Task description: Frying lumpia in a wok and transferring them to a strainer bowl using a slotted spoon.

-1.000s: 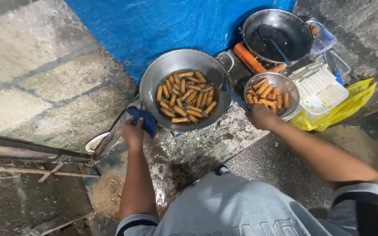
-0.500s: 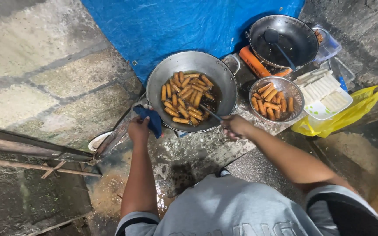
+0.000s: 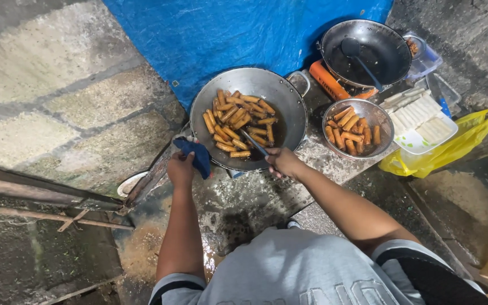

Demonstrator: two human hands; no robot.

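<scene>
The right hand has left the strainer and now grips tongs over the wok — golden rolls just ahead; left hand clutches a blue cloth.

Open above the wok; hemmed right by strainer, behind by blue tarp; bare counter in front.

My left hand grips soft blue cloth against the dull grey metal wok. The rolls shine with oil. My right hand holds thin metal tongs. The strainer is fine wire mesh; the surface is rough, wet stone.
</scene>
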